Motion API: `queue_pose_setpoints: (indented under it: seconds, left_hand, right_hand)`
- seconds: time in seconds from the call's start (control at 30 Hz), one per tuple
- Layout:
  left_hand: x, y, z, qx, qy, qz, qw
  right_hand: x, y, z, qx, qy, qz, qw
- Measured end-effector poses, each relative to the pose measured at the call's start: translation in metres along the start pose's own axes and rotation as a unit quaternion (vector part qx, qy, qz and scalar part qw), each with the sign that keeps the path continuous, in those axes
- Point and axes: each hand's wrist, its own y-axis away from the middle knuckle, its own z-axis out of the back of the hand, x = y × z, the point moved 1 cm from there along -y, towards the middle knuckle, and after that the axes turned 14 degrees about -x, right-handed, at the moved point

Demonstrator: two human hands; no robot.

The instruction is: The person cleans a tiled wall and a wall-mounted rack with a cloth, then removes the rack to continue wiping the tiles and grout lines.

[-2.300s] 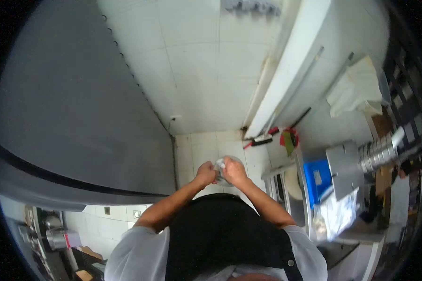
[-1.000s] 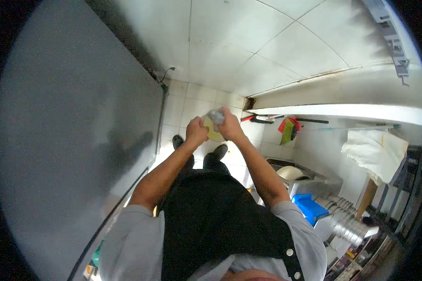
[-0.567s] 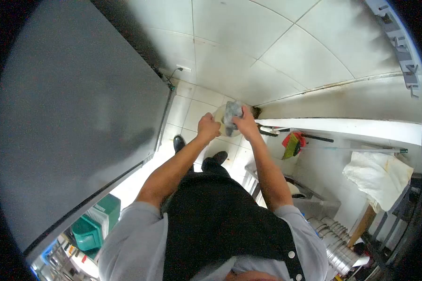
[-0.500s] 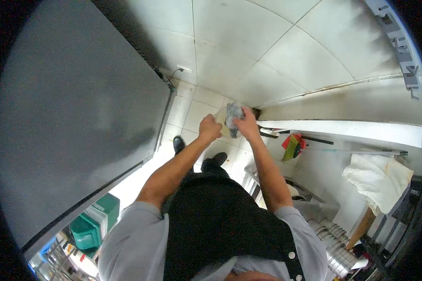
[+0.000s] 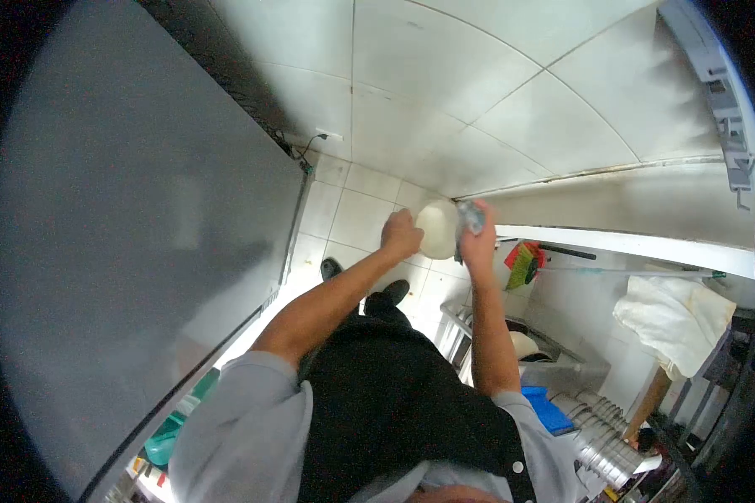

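In the head view, my left hand [image 5: 402,235] is closed on the near-left rim of a round, cream-coloured bowl [image 5: 438,231]. The bowl is held out in front of me above the tiled floor, its pale inside facing up. Just to the right of the bowl, my right hand [image 5: 480,245] is wrapped round a grey crumpled wad [image 5: 471,217], which looks like a cloth or thin plastic. A dark end of the wad hangs down beside the bowl's right edge.
A large grey panel [image 5: 151,243] fills the left side. White wall tiles [image 5: 428,67] rise ahead. To the right are a white ledge [image 5: 629,243], a red dustpan with a green brush [image 5: 524,261], a hanging white cloth [image 5: 675,318], stacked metal pots [image 5: 600,444] and a blue item [image 5: 549,408].
The grey wad was over the bowl and now sits to its right in my right hand, uncovering the bowl's inside. Both hands and the bowl have shifted right in view.
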Motion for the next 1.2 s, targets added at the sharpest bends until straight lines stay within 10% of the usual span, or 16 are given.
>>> queue_pose_setpoints:
  seconds: [0.23,0.53,0.6,0.7,0.73,0.77,0.87,0.97,1.03,1.2]
  left_hand:
    - [-0.026,-0.013,0.008,-0.022,-0.018,-0.027,0.999]
    - [0.013,-0.024,-0.001,-0.030,0.006,-0.014,0.999]
    - [0.031,-0.023,-0.012,-0.040,-0.021,0.000,0.999]
    - [0.083,-0.028,-0.037,0.026,-0.190,-0.208,0.959]
    - [0.094,-0.026,-0.039,0.022,-0.027,-0.033,0.999]
    - [0.104,-0.024,-0.041,-0.034,0.151,0.133,0.979]
    - [0.064,0.011,0.022,-0.046,0.227,0.181,0.956]
    - [0.077,0.026,0.048,-0.054,0.215,0.189,0.957]
    - [0.086,0.036,0.062,-0.061,0.234,0.194,0.951]
    - [0.115,0.061,0.086,-0.095,0.275,0.220,0.931]
  right_hand:
    - [-0.034,0.022,-0.074,0.208,0.370,0.078,0.902]
    - [-0.047,0.021,-0.080,0.139,0.212,0.029,0.967]
    - [-0.059,0.018,-0.071,0.125,0.061,-0.138,0.981]
    - [-0.032,-0.018,-0.014,0.049,-0.049,-0.266,0.961]
    - [-0.017,-0.034,0.005,0.020,-0.074,-0.286,0.955]
    - [-0.018,-0.057,0.030,-0.029,-0.071,-0.246,0.966]
    - [0.014,-0.137,0.119,-0.131,-0.086,-0.209,0.965]
    - [0.094,-0.194,0.183,-0.386,-0.007,0.020,0.922]
    - [0.109,-0.238,0.184,-0.522,0.021,0.127,0.843]
    - [0.113,-0.272,0.085,-0.522,0.109,0.198,0.822]
